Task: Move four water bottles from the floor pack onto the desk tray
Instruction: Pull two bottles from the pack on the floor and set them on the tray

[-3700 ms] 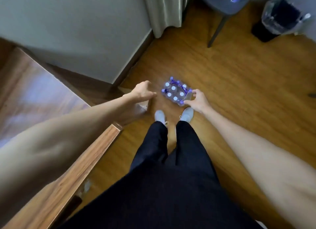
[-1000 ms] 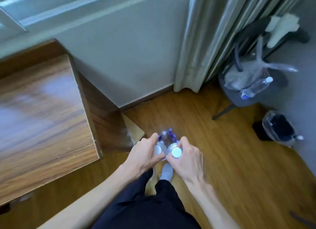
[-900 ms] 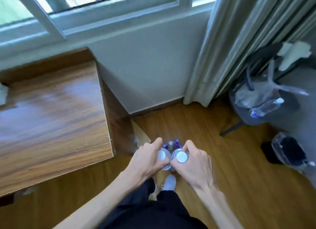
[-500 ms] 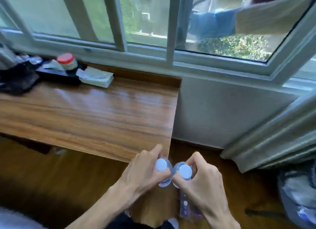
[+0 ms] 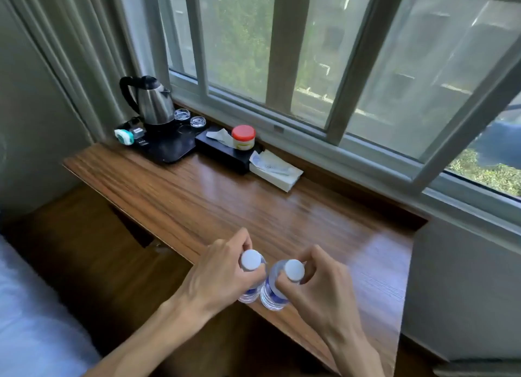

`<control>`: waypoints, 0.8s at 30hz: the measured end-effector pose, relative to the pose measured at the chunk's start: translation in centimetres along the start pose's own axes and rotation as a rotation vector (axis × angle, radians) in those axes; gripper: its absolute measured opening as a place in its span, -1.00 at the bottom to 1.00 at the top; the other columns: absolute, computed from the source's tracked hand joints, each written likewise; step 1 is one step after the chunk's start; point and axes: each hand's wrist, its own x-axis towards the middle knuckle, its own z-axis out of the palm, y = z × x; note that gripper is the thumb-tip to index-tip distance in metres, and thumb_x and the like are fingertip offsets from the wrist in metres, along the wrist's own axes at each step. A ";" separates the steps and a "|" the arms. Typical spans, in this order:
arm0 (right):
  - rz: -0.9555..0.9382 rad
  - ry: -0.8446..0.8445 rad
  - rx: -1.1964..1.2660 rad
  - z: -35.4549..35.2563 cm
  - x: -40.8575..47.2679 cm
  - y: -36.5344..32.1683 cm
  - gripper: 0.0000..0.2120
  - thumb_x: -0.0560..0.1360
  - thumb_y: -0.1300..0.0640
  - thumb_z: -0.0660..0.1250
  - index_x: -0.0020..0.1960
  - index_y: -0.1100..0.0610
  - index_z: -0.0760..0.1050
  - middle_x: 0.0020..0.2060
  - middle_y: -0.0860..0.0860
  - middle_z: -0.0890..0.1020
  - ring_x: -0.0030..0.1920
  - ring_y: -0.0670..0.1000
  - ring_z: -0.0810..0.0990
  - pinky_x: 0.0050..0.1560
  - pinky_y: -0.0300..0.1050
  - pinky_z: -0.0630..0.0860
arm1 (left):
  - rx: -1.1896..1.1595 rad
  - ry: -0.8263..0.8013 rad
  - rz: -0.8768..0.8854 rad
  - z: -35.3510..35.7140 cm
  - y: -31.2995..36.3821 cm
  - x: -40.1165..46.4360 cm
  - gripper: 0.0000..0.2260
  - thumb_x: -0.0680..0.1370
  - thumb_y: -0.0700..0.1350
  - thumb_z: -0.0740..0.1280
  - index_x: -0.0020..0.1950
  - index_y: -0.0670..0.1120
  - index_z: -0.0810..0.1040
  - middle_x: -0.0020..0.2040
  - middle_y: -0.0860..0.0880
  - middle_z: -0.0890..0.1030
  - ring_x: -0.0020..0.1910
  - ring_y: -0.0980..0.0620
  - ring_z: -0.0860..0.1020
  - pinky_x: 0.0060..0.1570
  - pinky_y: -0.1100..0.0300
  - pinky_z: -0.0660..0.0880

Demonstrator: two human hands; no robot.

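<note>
My left hand (image 5: 217,275) grips a clear water bottle with a white cap (image 5: 250,259) by its neck. My right hand (image 5: 318,286) grips a second white-capped water bottle (image 5: 272,292) the same way. Both bottles hang upright, side by side, over the near edge of the wooden desk (image 5: 225,202). The black tray (image 5: 172,148) sits at the desk's far left corner, well beyond both hands. The floor pack is out of view.
On the tray stand a steel kettle (image 5: 153,102) and two upturned glasses (image 5: 189,117). A black tissue box (image 5: 222,149) carrying a red-lidded jar (image 5: 243,137) and a white tissue pack (image 5: 275,173) lie along the window sill. A bed corner (image 5: 31,314) is at lower left.
Both hands lifted one bottle each from the floor pack. My view swung up and left from the floor to the desk, and the bottles now hang over its near edge.
</note>
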 end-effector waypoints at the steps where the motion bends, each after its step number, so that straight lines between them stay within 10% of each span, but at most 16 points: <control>1: -0.025 -0.009 0.003 1.0 1.2 -1.0 -0.73 0.21 -0.10 0.47 -0.28 -0.05 0.41 -0.49 -0.12 0.51 -0.39 -0.14 0.52 -0.45 -0.33 0.38 | 0.000 0.010 -0.017 -1.2 -1.2 0.7 -0.72 0.40 0.13 0.42 -0.14 0.01 0.40 -0.31 0.02 0.60 -0.32 0.07 0.59 -0.38 0.10 0.55; 24: 0.076 -0.037 0.063 16.9 23.3 -13.0 -0.76 0.21 -0.13 0.41 -0.25 0.00 0.51 -0.45 -0.10 0.58 -0.37 -0.11 0.57 -0.37 -0.25 0.45 | 0.094 0.114 -0.079 -14.3 -16.1 20.8 -0.71 0.40 0.07 0.49 -0.19 0.02 0.39 -0.36 0.05 0.59 -0.35 0.11 0.58 -0.42 0.10 0.55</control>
